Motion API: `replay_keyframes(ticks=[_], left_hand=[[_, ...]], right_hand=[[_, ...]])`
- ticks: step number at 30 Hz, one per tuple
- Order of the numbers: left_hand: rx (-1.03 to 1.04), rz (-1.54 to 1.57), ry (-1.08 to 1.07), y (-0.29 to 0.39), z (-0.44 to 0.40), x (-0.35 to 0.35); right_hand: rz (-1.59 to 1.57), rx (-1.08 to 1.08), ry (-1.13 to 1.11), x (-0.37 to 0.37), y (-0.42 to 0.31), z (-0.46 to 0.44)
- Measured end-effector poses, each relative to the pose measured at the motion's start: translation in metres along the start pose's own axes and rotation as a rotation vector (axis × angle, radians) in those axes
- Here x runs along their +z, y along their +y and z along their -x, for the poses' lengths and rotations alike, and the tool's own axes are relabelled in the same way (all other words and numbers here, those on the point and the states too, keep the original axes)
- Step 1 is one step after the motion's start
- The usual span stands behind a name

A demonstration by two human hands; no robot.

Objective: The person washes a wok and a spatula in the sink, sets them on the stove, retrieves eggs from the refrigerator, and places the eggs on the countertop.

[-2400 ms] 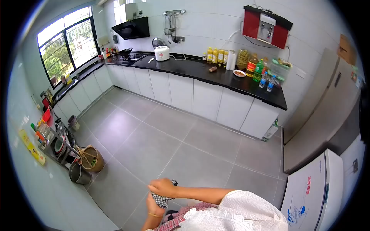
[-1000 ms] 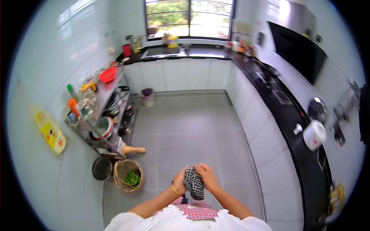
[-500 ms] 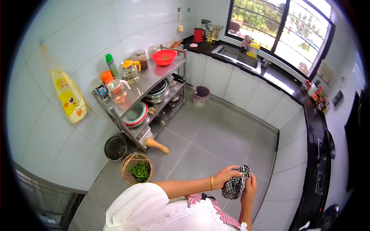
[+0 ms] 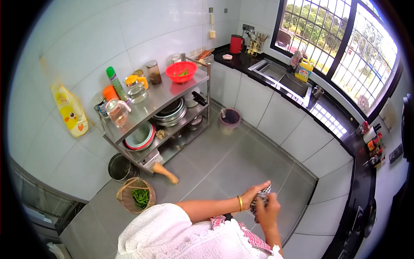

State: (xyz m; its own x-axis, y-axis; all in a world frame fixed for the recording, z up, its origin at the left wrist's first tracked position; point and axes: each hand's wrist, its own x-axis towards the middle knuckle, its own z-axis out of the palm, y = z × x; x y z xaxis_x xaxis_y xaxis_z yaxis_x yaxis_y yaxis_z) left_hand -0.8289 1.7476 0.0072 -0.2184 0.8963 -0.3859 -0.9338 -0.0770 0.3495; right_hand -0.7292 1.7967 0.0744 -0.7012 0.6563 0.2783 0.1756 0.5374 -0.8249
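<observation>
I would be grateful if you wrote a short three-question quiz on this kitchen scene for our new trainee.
1. True or false: the red bowl stands on the top shelf of the metal rack.

2. Which item is between the left hand and the right hand?
A) a clear jug
B) a checked cloth
C) a red kettle

3. Fill in the blank: the yellow bangle is worn on the person's ____ wrist.

Key: 1 true; 2 B; 3 left.
</observation>
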Motion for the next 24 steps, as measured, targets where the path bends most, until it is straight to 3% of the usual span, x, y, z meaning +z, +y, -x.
replay_keyframes(ticks=[2,4,5,7,9,11,13,14,16,17,18,19,20,24], left_hand=[[-0.048,-0.004,-0.073,0.009,-0.046,-0.001],[0.121,0.052,-0.021,0.019,-0.068,0.011],[0.112,0.052,-0.023,0.022,-0.08,0.022],[0.187,0.007,0.23,0.031,-0.107,0.047],[0.236,-0.086,0.236,0.034,-0.148,0.044],[0.236,-0.18,0.327,0.047,-0.182,0.05],[0.138,-0.176,0.312,0.065,-0.22,0.045],[0.11,-0.047,0.125,0.076,-0.244,0.037],[0.183,-0.49,0.097,0.103,-0.299,0.028],[0.161,-0.498,0.072,0.107,-0.323,0.031],[0.136,-0.209,-0.013,0.115,-0.343,0.042],[0.097,0.083,-0.085,0.129,-0.353,0.063],[0.059,-0.168,0.223,0.143,-0.363,0.087],[-0.03,-0.236,0.02,0.179,-0.428,0.136]], right_hand=[[0.214,-0.527,-0.199,0.001,0.007,-0.039],[0.162,-0.411,-0.143,0.0,0.027,-0.082],[0.112,-0.304,-0.088,0.001,0.04,-0.103],[0.101,-0.222,-0.035,0.002,0.087,-0.152],[0.149,-0.045,0.018,-0.001,0.121,-0.196],[0.175,-0.014,0.024,-0.006,0.137,-0.221],[0.211,-0.042,-0.032,-0.013,0.13,-0.244],[0.141,-0.114,-0.048,-0.015,0.122,-0.256],[0.186,-0.36,-0.073,-0.006,0.135,-0.278],[0.211,-0.464,-0.056,-0.005,0.138,-0.295],[0.231,-0.454,-0.03,-0.006,0.152,-0.321],[0.226,-0.284,0.06,-0.008,0.172,-0.347],[0.217,-0.109,0.15,-0.013,0.189,-0.371],[0.259,0.099,0.325,-0.059,0.235,-0.462]])
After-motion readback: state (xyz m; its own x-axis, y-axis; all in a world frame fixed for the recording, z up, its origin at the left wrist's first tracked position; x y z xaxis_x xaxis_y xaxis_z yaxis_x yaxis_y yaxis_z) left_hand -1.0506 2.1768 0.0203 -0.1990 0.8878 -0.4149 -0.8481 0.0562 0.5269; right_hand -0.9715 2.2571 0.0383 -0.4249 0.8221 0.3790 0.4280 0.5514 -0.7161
